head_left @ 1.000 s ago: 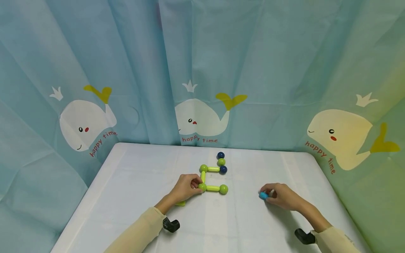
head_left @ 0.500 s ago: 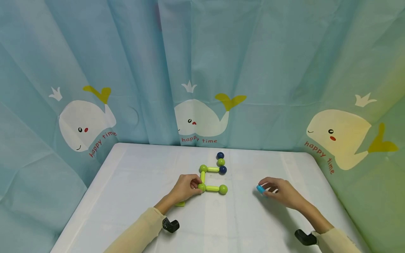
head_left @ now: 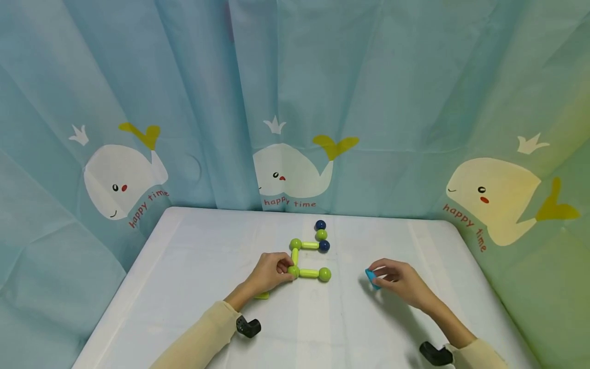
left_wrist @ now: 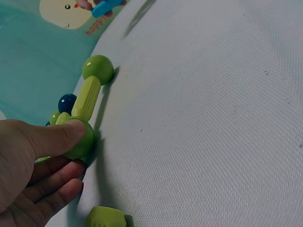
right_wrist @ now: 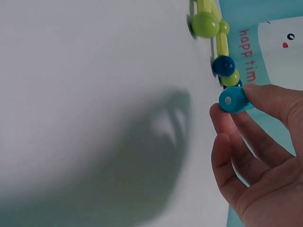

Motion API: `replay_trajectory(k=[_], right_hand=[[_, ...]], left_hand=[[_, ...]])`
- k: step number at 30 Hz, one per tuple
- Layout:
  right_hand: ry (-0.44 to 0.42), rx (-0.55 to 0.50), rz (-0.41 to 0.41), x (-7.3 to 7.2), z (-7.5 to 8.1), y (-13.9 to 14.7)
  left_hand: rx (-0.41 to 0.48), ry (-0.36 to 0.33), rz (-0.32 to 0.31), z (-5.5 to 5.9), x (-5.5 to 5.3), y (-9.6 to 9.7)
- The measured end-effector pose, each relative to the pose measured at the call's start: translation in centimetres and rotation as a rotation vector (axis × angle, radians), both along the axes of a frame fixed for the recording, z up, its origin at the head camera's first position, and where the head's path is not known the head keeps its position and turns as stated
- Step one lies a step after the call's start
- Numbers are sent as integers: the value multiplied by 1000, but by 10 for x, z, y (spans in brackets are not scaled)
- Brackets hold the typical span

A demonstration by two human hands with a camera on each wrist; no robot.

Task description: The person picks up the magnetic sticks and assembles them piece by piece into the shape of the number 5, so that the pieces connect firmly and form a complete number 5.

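Note:
My left hand pinches a green ball at the near left corner of a shape made of balls and rods. From that ball a lime rod runs right to another green ball. A second rod runs back to a green ball, which a third rod joins to a dark blue ball. To the right, my right hand holds a light blue rod between thumb and fingers, above the table. The right wrist view shows its round end with a pale centre.
Behind the shape, a green ball and a dark blue ball line up at the back. A lime piece lies near my left wrist. The white table ends at a whale-print curtain.
My right hand has lifted the light blue rod and moved a little left with it, and the rod has turned to a steeper slant. My left hand stays on the green ball.

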State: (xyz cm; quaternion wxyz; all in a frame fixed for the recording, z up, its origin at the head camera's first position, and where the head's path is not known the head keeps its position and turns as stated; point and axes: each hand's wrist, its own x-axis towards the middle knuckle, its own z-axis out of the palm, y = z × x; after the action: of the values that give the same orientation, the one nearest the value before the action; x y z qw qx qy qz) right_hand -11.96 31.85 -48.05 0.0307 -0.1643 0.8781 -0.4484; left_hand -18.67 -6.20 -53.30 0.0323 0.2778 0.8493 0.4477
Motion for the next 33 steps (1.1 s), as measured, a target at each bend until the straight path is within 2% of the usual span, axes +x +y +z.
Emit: replay_trajectory(k=[8,18,24,33], right_hand=[[-91,-85,-9,5,-10,-15],[-222,-183,23,7,-20,-44],[-241,-183,13,7,-26,-64],[-277,-238,-24,9,-30,-87]], left_hand=[[-5,-4,3,-1,-2,0],[3,5,-3,0,-1,-1],[0,12,3,1,0,0],[-4,12,7,1,0,0]])
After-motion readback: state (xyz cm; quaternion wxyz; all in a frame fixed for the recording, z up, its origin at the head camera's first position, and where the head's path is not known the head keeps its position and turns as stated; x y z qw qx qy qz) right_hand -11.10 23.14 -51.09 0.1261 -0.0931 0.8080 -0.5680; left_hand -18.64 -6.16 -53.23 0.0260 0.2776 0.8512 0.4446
